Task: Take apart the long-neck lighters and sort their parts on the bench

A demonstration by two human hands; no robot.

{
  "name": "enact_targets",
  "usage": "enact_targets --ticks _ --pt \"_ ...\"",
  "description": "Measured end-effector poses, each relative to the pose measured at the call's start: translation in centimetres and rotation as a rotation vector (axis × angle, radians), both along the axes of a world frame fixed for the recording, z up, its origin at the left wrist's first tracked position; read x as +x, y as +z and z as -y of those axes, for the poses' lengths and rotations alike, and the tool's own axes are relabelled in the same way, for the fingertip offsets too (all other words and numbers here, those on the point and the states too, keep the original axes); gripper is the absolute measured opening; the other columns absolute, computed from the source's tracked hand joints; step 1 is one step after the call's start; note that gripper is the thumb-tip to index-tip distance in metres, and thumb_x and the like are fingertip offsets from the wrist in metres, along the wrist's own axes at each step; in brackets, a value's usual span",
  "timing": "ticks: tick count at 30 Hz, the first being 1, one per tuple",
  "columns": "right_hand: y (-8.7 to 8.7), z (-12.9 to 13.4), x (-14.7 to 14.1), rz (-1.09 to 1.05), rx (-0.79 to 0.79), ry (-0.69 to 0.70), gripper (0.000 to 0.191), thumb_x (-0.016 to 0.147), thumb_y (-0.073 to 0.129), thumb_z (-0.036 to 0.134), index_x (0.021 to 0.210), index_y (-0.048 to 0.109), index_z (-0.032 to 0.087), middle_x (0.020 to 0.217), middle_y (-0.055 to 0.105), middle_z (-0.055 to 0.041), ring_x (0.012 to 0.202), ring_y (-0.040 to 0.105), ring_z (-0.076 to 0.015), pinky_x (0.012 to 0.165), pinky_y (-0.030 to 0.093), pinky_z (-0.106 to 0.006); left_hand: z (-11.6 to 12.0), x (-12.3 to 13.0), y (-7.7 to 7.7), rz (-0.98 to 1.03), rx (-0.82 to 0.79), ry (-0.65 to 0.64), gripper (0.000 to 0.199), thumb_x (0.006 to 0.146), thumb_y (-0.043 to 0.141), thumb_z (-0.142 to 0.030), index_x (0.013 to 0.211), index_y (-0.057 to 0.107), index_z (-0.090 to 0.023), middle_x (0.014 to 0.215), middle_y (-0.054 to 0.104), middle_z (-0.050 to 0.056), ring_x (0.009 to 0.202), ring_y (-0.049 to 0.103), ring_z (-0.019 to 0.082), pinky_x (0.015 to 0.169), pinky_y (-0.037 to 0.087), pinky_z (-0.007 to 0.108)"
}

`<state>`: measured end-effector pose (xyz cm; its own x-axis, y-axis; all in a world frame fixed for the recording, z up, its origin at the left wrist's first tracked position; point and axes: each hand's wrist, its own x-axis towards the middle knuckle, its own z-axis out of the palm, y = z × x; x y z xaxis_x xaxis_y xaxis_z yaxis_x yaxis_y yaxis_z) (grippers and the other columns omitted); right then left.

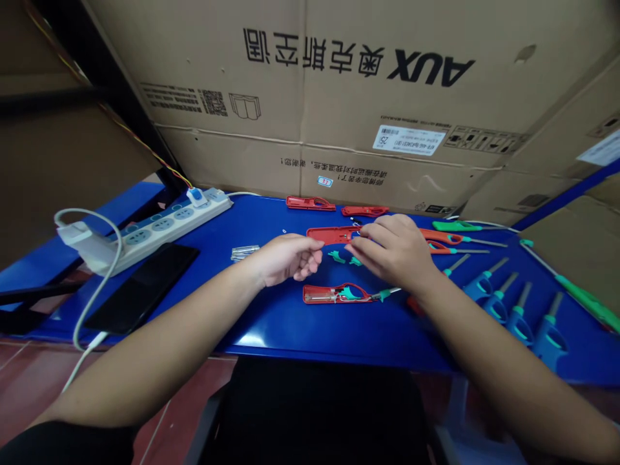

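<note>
A hollow red lighter shell half [330, 237] has the loosely curled left hand [290, 259] at nine o'clock, narrowly bunched right hand [394, 250] at three, grips unclear.

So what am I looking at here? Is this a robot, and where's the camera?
No robot: these are a person's bare left hand and right hand, filmed by one camera worn on the head, looking forward and down. The hands are at a red casing on a blue table; whether either grips anything is hard to tell. Nearer the person lies another casing, open, with parts inside. A power strip and phone lie to the left, blue lighters to the right. Cardboard stands behind.
</note>
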<state>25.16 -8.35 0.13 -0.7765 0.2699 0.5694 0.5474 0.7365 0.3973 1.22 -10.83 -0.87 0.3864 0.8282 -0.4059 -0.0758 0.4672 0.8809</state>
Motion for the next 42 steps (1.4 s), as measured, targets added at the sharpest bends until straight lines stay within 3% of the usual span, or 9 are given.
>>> enact_targets --ticks 3,6,10,15,19,23,27,32,42 --pt "0.1 -0.8 -0.2 0.109 -0.07 -0.041 0.028 0.1 0.05 0.031 0.093 0.074 0.017 0.086 0.072 -0.0086 0.079 0.057 -0.0216 0.071 0.038 -0.037 -0.2 0.0 -0.2 0.065 -0.055 0.009 0.035 0.089 0.056 -0.031 0.059 0.056 -0.014 0.051 0.054 0.001 0.039 0.044 0.007 0.038 0.025 0.02" --pt "0.3 -3.1 0.2 0.174 -0.218 -0.123 0.036 0.102 0.043 0.032 0.103 0.075 0.016 0.093 0.072 -0.0109 0.083 0.059 -0.0217 0.072 0.038 -0.035 -0.5 0.0 -1.0 -0.063 0.067 0.014 0.042 0.092 0.054 -0.047 0.065 0.059 -0.015 0.054 0.055 0.001 0.042 0.046 0.009 0.041 0.026 0.021" --pt "0.5 -8.9 1.6 0.25 -0.408 -0.484 0.042 0.1 0.04 0.038 0.111 0.076 0.017 0.105 0.068 -0.0139 0.085 0.06 -0.0235 0.067 0.039 -0.034 -0.8 -0.4 -1.7 -0.515 0.568 -0.015 0.047 0.093 0.053 -0.058 0.076 0.067 -0.016 0.064 0.063 0.001 0.055 0.054 0.011 0.054 0.037 0.024" --pt "0.5 -13.8 2.3 0.319 -0.531 -0.634 0.033 0.094 0.052 0.035 0.107 0.076 0.016 0.102 0.068 -0.0138 0.09 0.061 -0.0257 0.068 0.041 -0.033 -0.3 -0.9 -1.8 -0.678 0.986 -0.412 0.025 0.085 0.07 -0.042 0.095 0.072 -0.019 0.085 0.068 0.002 0.074 0.061 0.014 0.066 0.042 0.024" --pt "0.7 -10.7 1.7 0.262 -0.518 -0.6 0.04 0.097 0.048 0.042 0.12 0.069 0.016 0.113 0.066 -0.0154 0.096 0.061 -0.0274 0.071 0.042 -0.034 0.4 -0.3 -2.0 -0.804 1.024 -0.607 0.03 0.077 0.079 -0.043 0.094 0.072 -0.019 0.088 0.067 0.002 0.074 0.059 0.014 0.063 0.039 0.024" --pt "0.9 -3.6 0.9 0.158 -0.62 -0.288 0.03 0.096 0.051 0.04 0.099 0.071 0.019 0.099 0.07 -0.0102 0.089 0.062 -0.0237 0.075 0.043 -0.033 1.0 0.1 -1.7 -0.836 1.033 -0.65 0.027 0.081 0.076 -0.042 0.094 0.07 -0.019 0.087 0.067 0.002 0.071 0.057 0.014 0.06 0.036 0.025" --pt "0.6 1.4 -0.2 0.235 -0.942 0.031 0.02 0.094 0.058 0.033 0.094 0.072 0.02 0.09 0.068 -0.0052 0.079 0.061 -0.0169 0.07 0.041 -0.028 1.3 0.2 -1.4 -0.878 1.032 -0.677 0.035 0.072 0.083 -0.045 0.091 0.069 -0.018 0.089 0.067 0.002 0.076 0.059 0.016 0.062 0.036 0.025" --pt "-0.8 2.2 -1.7 0.345 -1.149 0.104 0.013 0.084 0.074 0.032 0.082 0.07 0.019 0.082 0.065 -0.0004 0.074 0.058 -0.0138 0.065 0.037 -0.026 1.2 0.1 -1.9 -0.853 0.966 -0.648 0.025 0.075 0.082 -0.04 0.081 0.07 -0.018 0.085 0.066 0.001 0.077 0.06 0.016 0.066 0.039 0.025" --pt "-3.0 1.9 -0.7 0.129 -1.163 0.054 0.014 0.087 0.069 0.03 0.081 0.065 0.019 0.076 0.059 0.0003 0.066 0.05 -0.0122 0.062 0.031 -0.026 0.6 0.0 -1.8 -0.777 0.974 -0.54 0.014 0.076 0.076 -0.027 0.077 0.067 -0.017 0.076 0.064 0.0 0.065 0.057 0.012 0.059 0.037 0.023"
